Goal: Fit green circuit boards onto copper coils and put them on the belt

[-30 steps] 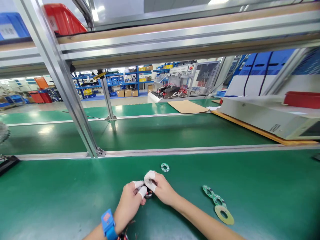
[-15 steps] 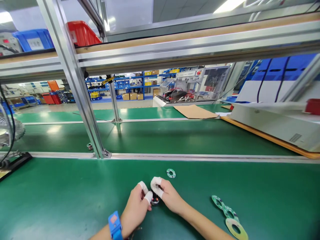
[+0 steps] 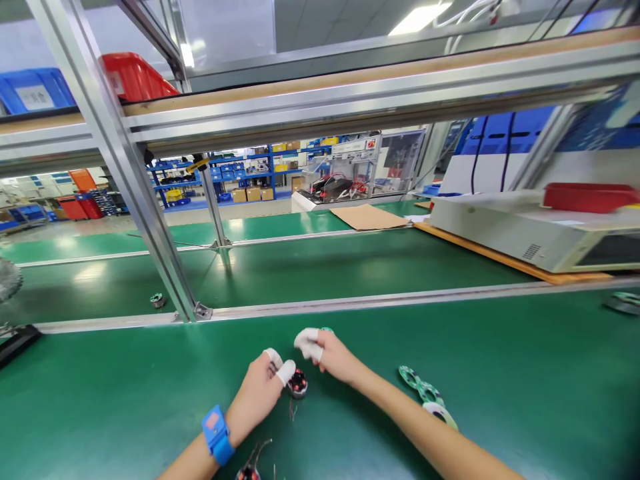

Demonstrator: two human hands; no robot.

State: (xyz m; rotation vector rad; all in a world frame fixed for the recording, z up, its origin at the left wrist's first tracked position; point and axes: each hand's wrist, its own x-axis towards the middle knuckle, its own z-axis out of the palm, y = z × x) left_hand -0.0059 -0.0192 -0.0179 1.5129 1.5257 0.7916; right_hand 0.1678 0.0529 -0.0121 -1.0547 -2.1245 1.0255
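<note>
1. Nearest, the left hand (image 3: 260, 390) with a blue wristband (image 3: 217, 435) pinches a small round part (image 3: 298, 384) resting on the green mat (image 3: 125, 407); steady it squarely.
2. The right hand (image 3: 334, 357), fingertips pinched on a green ring (image 3: 327, 330), sits just beyond.
3. Loose rings (image 3: 425, 395) lie right; the rail (image 3: 350, 303) bounds the far side, with open room left.

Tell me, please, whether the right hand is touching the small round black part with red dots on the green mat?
Apart. In the head view the right hand sits raised behind the small round black part, with green mat visible between them.
</note>
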